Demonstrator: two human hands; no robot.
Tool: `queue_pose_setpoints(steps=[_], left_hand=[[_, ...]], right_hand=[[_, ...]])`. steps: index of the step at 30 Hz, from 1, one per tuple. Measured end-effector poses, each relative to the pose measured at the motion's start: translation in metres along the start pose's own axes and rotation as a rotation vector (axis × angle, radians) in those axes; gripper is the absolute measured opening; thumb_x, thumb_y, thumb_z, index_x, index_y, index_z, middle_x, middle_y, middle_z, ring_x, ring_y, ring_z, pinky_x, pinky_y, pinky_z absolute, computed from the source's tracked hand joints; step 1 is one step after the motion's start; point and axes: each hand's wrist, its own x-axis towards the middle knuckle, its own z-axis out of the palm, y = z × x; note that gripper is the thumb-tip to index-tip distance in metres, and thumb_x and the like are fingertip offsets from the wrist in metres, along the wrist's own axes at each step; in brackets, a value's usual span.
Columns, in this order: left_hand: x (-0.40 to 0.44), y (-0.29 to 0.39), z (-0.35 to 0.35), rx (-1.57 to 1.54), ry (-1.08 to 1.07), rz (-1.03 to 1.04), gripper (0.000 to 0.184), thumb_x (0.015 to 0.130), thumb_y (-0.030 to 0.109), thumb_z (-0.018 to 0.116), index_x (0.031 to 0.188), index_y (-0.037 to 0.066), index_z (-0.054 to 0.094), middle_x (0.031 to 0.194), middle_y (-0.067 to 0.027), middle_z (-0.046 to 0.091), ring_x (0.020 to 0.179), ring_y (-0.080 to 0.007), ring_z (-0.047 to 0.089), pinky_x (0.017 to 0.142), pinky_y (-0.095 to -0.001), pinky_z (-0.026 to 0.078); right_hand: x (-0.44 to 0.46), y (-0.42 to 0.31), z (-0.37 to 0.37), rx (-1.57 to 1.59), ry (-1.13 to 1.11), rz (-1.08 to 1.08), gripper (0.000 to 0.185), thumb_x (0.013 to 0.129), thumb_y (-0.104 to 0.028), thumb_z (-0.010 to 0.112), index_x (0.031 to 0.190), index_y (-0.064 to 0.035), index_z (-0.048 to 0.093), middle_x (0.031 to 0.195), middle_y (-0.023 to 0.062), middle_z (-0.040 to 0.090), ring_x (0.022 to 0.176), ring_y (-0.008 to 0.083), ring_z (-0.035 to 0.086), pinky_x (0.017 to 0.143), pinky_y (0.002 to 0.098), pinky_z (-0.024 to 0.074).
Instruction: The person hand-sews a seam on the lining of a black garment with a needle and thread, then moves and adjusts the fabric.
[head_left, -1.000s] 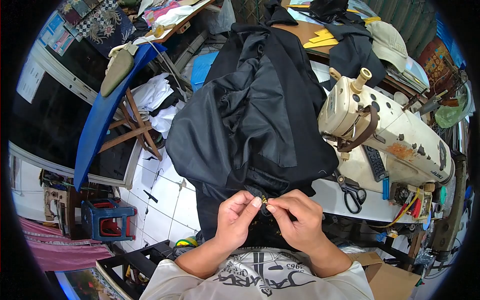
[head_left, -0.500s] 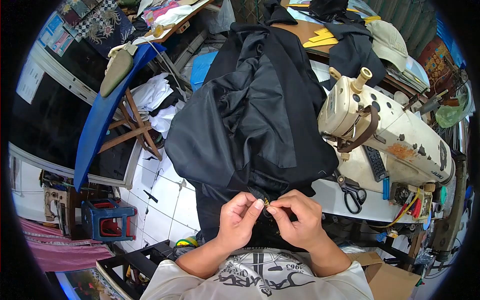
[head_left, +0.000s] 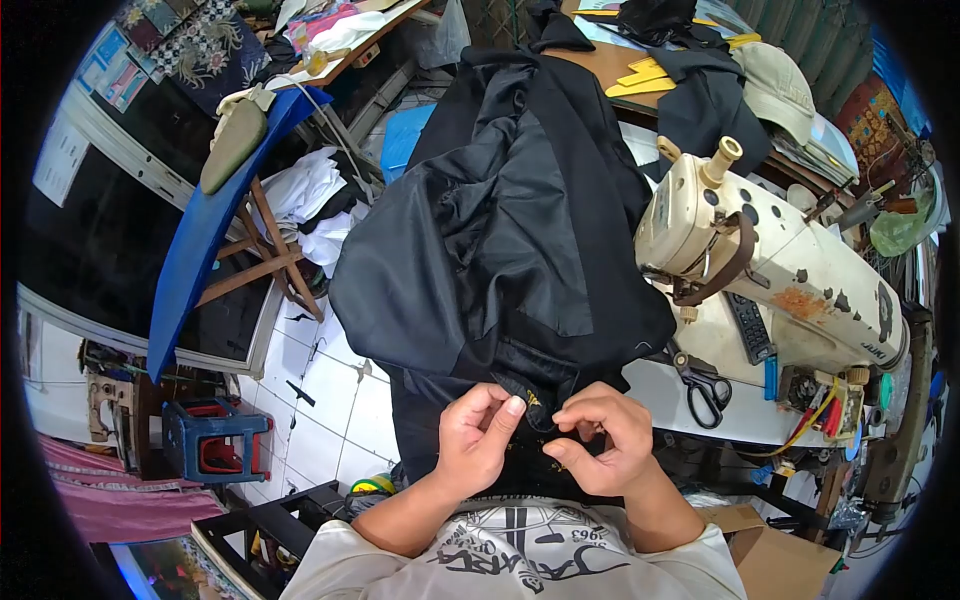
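A black garment with a shiny lining is spread in front of me and hangs down over my lap. My left hand pinches the edge of a small black piece of the garment with yellow stitching or thread on it. Just to the right, my right hand is apart from the piece, its thumb and index finger separated. Nothing can be made out between those fingers. Small yellow bits show on the dark cloth below the hands.
At right stands a worn cream sewing machine on a white table, with black scissors and a remote control beside it. A blue ironing board and a blue stool are at left. A cap lies at the back right.
My right hand has moved slightly right, away from the yellow stitching, and its thumb and finger have parted. My left hand keeps its pinch in nearly the same place.
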Motion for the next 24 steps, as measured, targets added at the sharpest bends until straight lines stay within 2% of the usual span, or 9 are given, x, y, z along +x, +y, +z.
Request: queue_pose_setpoints(steps=[2,4,6,9,11,13,17,19,24], left_hand=[[0.000,-0.002,-0.001,0.048,-0.009,0.026,0.013,0.098,0.009,0.063,0.089,-0.001,0.059,0.071,0.0039,0.055,0.066,-0.0021,0.047,0.057,-0.0194,0.036],[-0.001,-0.002,-0.003,0.094,-0.013,0.050,0.014,0.097,0.008,0.064,0.087,-0.001,0.060,0.070,0.0018,0.056,0.064,-0.0040,0.049,0.056,-0.0209,0.037],[0.000,-0.001,-0.003,0.296,-0.028,0.153,0.014,0.094,0.008,0.066,0.086,-0.003,0.061,0.070,-0.0041,0.059,0.064,-0.0094,0.053,0.058,-0.0247,0.041],[0.001,0.005,-0.001,0.307,-0.047,0.179,0.013,0.092,0.007,0.068,0.086,-0.003,0.063,0.072,-0.0090,0.062,0.063,-0.0160,0.058,0.059,-0.0286,0.044],[0.001,0.005,-0.002,0.360,-0.060,0.230,0.011,0.092,0.005,0.067,0.086,-0.003,0.063,0.072,-0.0059,0.062,0.063,-0.0115,0.054,0.057,-0.0257,0.041],[0.003,0.004,-0.003,0.413,-0.074,0.283,0.010,0.092,0.003,0.067,0.086,-0.003,0.064,0.073,-0.0028,0.062,0.063,-0.0071,0.051,0.056,-0.0228,0.039],[0.005,0.004,-0.004,0.553,-0.071,0.394,0.007,0.088,0.001,0.069,0.084,-0.002,0.065,0.071,-0.0090,0.062,0.059,-0.0166,0.056,0.055,-0.0281,0.042],[0.006,0.005,-0.005,0.582,-0.063,0.405,0.006,0.086,0.001,0.070,0.083,-0.002,0.065,0.071,-0.0104,0.062,0.058,-0.0192,0.057,0.056,-0.0293,0.043],[0.006,0.004,-0.003,0.670,0.006,0.435,0.011,0.085,0.002,0.070,0.079,-0.002,0.062,0.068,-0.0132,0.058,0.059,-0.0266,0.057,0.055,-0.0329,0.043]], right_hand=[[0.000,0.002,0.001,-0.020,0.006,-0.008,0.027,0.075,-0.008,0.083,0.095,-0.0029,0.066,0.079,0.0063,0.064,0.055,0.0080,0.051,0.047,0.0214,0.0403],[0.002,-0.001,0.003,-0.099,0.016,0.072,0.025,0.074,-0.007,0.084,0.091,-0.0017,0.066,0.077,0.0081,0.065,0.061,0.0148,0.063,0.047,0.0250,0.0462],[0.004,-0.002,0.003,-0.120,0.008,0.059,0.025,0.074,-0.006,0.083,0.091,-0.0013,0.066,0.078,0.0086,0.065,0.061,0.0164,0.064,0.048,0.0259,0.0470],[0.008,-0.001,0.002,-0.172,-0.014,-0.004,0.023,0.074,-0.004,0.082,0.090,-0.0008,0.066,0.078,0.0096,0.065,0.061,0.0197,0.064,0.049,0.0278,0.0479],[0.010,0.001,0.002,-0.201,-0.031,-0.052,0.021,0.075,-0.003,0.080,0.089,-0.0007,0.065,0.078,0.0100,0.064,0.060,0.0213,0.064,0.049,0.0289,0.0481],[0.010,0.007,0.003,-0.194,-0.062,-0.067,0.018,0.081,-0.003,0.076,0.088,-0.0017,0.059,0.078,0.0088,0.060,0.054,0.0167,0.055,0.047,0.0270,0.0427],[0.011,0.016,0.010,-0.234,-0.089,-0.080,0.016,0.087,-0.003,0.069,0.085,-0.0017,0.053,0.075,0.0103,0.056,0.055,0.0215,0.055,0.049,0.0301,0.0430],[0.010,0.017,0.014,-0.260,-0.061,-0.014,0.014,0.080,0.000,0.067,0.085,-0.0020,0.054,0.076,0.0101,0.057,0.060,0.0282,0.059,0.051,0.0359,0.0460],[0.016,0.020,0.027,-0.403,0.035,-0.044,0.012,0.079,0.001,0.063,0.084,-0.0027,0.052,0.076,0.0116,0.056,0.061,0.0310,0.059,0.052,0.0396,0.0459]])
